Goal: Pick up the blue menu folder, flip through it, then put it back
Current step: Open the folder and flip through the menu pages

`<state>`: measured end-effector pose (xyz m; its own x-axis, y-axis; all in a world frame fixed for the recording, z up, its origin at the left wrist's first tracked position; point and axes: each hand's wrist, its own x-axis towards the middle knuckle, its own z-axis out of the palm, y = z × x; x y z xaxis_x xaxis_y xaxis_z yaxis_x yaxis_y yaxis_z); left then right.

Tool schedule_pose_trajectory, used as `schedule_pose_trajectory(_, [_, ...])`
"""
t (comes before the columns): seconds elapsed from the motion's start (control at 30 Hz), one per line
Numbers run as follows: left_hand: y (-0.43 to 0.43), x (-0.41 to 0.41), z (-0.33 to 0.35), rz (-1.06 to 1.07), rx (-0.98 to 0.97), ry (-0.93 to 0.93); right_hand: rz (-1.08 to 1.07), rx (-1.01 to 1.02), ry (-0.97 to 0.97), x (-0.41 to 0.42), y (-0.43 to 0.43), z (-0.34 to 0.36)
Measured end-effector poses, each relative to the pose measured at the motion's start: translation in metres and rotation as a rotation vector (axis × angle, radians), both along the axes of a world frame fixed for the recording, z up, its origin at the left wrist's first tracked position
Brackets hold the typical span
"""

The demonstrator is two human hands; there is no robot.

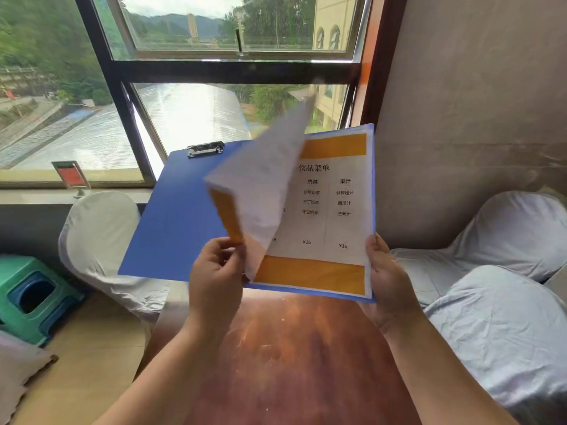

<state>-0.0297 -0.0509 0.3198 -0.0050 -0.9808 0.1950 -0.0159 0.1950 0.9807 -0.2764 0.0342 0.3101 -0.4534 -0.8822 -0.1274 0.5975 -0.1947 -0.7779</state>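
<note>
The blue menu folder (171, 216) is open and held up in the air above a reddish wooden table (291, 348). Its inside left cover is bare blue with a black metal clip (205, 149) at the top. The right side shows a printed menu page (334, 210) with orange bands. A loose page (264, 191) is lifted and curled, blurred with motion. My left hand (214, 271) pinches that page's lower corner. My right hand (385, 271) grips the folder's lower right edge, thumb on the page.
White-covered chairs stand at the left (98, 237) and right (503, 289) of the table. Stacked green and blue plastic stools (33, 292) sit on the floor at the left. A small sign holder (71, 177) stands on the windowsill under a large window (214, 69).
</note>
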Motion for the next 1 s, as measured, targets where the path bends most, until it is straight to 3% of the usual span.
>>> schedule_pose_trajectory(0.1, [-0.003, 0.006, -0.005, 0.063, 0.337, 0.398, -0.064, 0.024, -0.035, -0.002, -0.002, 0.003])
schedule_pose_trajectory(0.27, [-0.004, 0.012, -0.011, 0.128, 0.495, 0.453, -0.073, 0.046, -0.026, -0.003, -0.005, 0.003])
schedule_pose_trajectory(0.37, [-0.005, 0.017, -0.008, 0.243, 0.454, 0.203, -0.058, 0.049, -0.007, -0.001, -0.008, 0.002])
schedule_pose_trajectory(0.43, [-0.001, 0.019, -0.005, 0.425, 0.268, -0.068, -0.034, 0.026, 0.006, 0.000, -0.008, 0.001])
schedule_pose_trajectory(0.53, [0.017, 0.013, 0.007, 0.467, -0.366, -0.388, -0.008, -0.010, 0.011, 0.001, -0.010, -0.002])
schedule_pose_trajectory(0.6, [0.027, -0.001, 0.012, 0.237, -0.785, -0.572, 0.002, -0.013, -0.003, 0.004, -0.012, -0.002])
schedule_pose_trajectory(0.63, [0.031, -0.011, 0.013, 0.085, -0.892, -0.658, 0.012, -0.025, -0.007, 0.007, -0.012, -0.001])
schedule_pose_trajectory(0.67, [0.035, -0.022, 0.014, -0.050, -0.900, -0.758, 0.029, -0.046, -0.006, 0.010, -0.012, 0.000])
schedule_pose_trajectory(0.77, [0.046, -0.052, 0.017, -0.215, -0.579, -0.972, 0.091, -0.131, 0.002, 0.020, -0.012, 0.003])
schedule_pose_trajectory(0.83, [0.048, -0.062, 0.015, -0.205, -0.486, -0.994, 0.109, -0.172, -0.015, 0.024, -0.012, 0.004])
schedule_pose_trajectory(1.0, [0.052, -0.066, 0.012, -0.135, -0.534, -0.903, 0.069, -0.152, 0.057, 0.020, -0.010, 0.003])
